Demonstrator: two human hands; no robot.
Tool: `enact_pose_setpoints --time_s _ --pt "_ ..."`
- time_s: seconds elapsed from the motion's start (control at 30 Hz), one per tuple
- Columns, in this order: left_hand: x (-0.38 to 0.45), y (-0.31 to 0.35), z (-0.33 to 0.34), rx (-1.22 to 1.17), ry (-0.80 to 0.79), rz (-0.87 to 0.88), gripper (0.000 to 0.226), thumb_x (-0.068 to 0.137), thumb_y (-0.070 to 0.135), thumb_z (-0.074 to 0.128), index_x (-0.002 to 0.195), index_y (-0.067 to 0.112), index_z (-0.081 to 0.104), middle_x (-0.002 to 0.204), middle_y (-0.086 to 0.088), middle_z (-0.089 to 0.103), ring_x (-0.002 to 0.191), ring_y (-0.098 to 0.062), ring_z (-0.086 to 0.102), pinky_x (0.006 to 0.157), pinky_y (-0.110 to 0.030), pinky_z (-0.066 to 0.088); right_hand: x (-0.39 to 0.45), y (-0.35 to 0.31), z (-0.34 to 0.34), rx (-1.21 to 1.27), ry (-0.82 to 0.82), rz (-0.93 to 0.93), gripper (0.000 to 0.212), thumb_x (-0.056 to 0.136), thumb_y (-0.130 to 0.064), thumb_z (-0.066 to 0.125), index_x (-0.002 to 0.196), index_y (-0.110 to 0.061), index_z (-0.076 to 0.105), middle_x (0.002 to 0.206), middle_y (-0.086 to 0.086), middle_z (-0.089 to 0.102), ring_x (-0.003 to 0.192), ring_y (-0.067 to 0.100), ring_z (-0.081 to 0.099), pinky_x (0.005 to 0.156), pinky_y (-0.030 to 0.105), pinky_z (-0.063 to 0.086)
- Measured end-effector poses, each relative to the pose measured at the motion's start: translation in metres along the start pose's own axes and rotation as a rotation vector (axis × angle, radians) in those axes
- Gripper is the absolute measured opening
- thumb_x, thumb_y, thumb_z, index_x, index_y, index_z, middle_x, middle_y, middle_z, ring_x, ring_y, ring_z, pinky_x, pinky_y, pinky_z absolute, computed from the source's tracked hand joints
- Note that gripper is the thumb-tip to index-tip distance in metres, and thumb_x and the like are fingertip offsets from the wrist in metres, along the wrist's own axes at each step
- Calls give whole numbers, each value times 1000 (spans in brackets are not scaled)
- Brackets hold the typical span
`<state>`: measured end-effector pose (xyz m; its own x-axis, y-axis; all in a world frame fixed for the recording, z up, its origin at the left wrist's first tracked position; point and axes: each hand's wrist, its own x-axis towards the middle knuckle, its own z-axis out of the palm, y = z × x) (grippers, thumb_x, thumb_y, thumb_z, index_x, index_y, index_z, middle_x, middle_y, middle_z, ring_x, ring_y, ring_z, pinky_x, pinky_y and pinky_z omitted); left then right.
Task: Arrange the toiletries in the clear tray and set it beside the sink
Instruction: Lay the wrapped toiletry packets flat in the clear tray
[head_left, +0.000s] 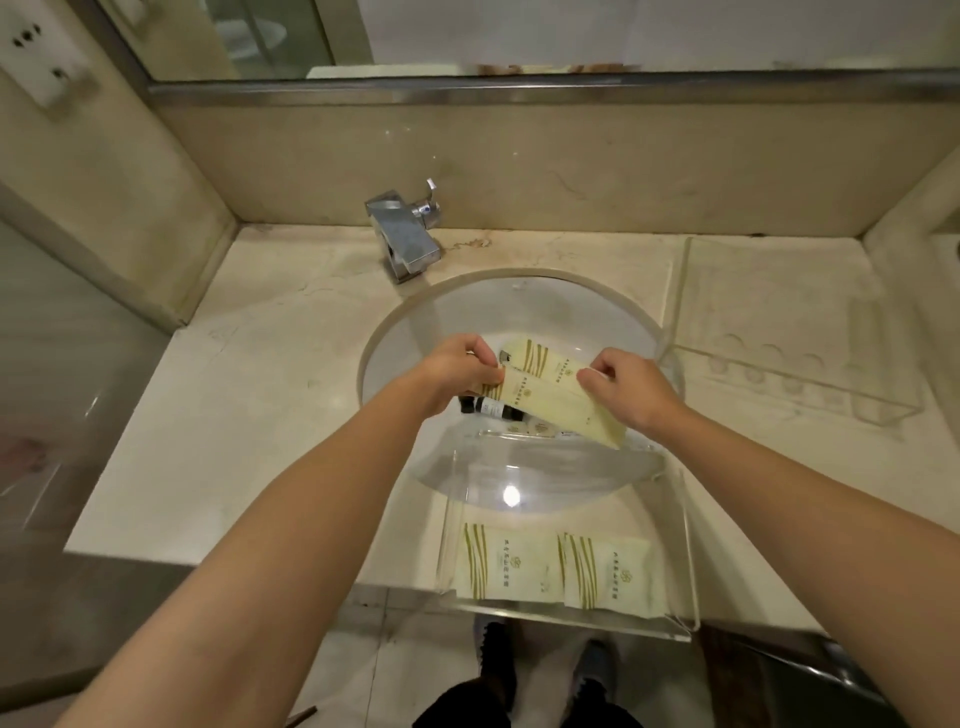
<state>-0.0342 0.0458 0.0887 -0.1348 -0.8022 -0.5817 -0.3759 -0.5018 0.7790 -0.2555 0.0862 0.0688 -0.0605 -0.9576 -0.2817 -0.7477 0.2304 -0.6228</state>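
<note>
A clear acrylic tray (688, 545) lies across the front rim of the sink (395, 322), and its near end juts past the counter edge. Two cream sachets with green stripes (556, 569) lie side by side at its near end. Above the basin, my left hand (460, 371) and my right hand (623, 387) pinch opposite ends of two long cream packets (550, 395), held together. Under them lie small dark-capped bottles (493, 408) and a small round item, seemingly at the tray's far end.
A second clear tray with round holes (779, 332) stands on the marble counter right of the sink. The chrome tap (405, 239) is behind the basin. A mirror spans the back wall. My feet show on the floor below.
</note>
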Motion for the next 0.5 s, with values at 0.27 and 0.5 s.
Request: enact_pose_setpoints --time_s 0.27,0.5 --pt "-41 -19 22 -5 14 51 28 85 -11 62 71 10 49 103 -19 64 104 -34 65 87 -43 57 -48 8 3 8 -67 -11 18 90 -35 57 90 -17 59 91 2 65 82 23 62 73 41 52" --pt "-58 -48 41 -4 18 27 27 85 -11 60 72 10 49 109 -19 62 107 -33 63 91 -45 55 -73 15 10 -84 -184 -16 14 87 -24 62 95 -19 52 94 4 65 85 25 62 73 39 51"
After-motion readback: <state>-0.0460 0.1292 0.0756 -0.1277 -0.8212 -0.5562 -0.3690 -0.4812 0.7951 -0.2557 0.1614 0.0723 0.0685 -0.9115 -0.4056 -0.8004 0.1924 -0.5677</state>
